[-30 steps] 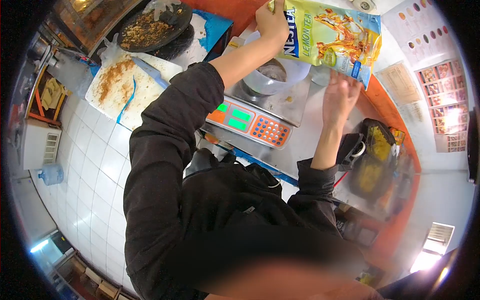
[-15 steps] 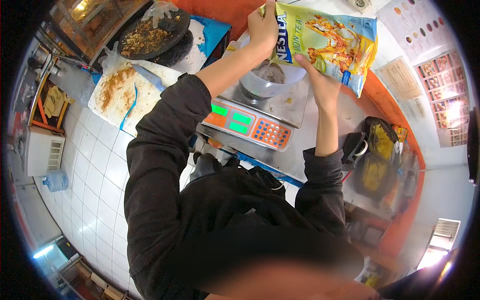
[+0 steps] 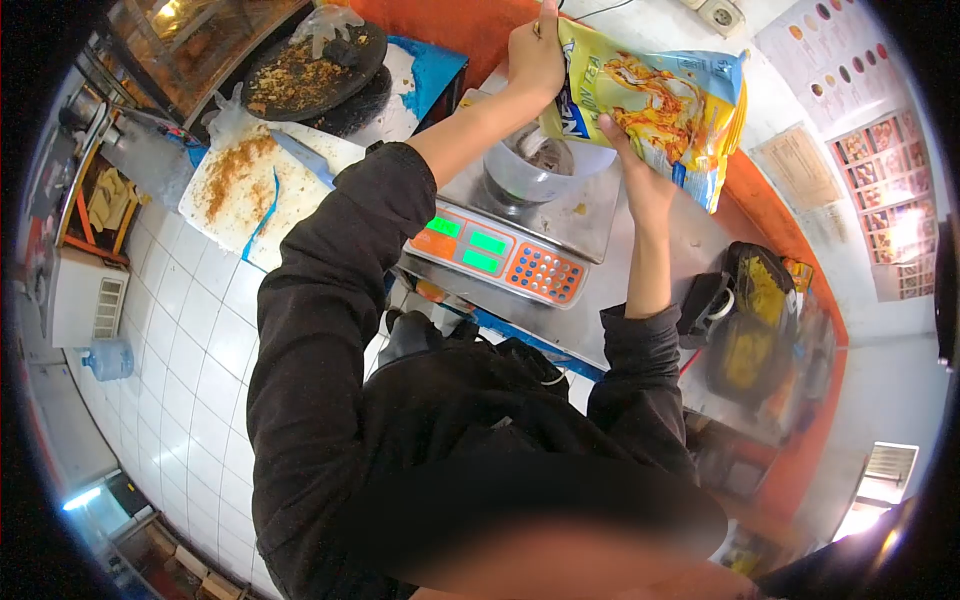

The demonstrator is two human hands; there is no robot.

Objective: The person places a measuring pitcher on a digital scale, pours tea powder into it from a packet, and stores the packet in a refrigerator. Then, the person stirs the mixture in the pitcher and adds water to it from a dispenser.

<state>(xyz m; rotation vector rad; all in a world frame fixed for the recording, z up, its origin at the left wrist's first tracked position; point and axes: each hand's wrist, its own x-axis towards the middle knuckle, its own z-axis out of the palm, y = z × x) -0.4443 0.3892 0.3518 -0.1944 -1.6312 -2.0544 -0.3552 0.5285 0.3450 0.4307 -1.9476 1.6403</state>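
Observation:
A yellow-and-blue Nestea lemon tea bag [image 3: 650, 95] is held tilted above a translucent plastic container [image 3: 530, 185]. My left hand [image 3: 537, 58] is closed on the bag's left end, which is lower over the container. My right hand [image 3: 645, 180] grips its near side, thumb on the front and the other fingers hidden behind. The container rests on the steel pan of a digital scale [image 3: 500, 255] with lit green displays. Something greyish lies inside the container, but I cannot make out what. The bag's opening is hidden.
To the left are a crumb-covered white board [image 3: 235, 190] with a knife [image 3: 300, 158], and a dark round stone slab [image 3: 315, 75] with a plastic glove on it. Dark bags with yellow contents [image 3: 755, 320] stand at the right. A wall socket [image 3: 722, 14] is at the top.
The bag has crumpled and tilted more, its right end turning towards me. Both hands keep their hold on it. The whole view has shifted slightly.

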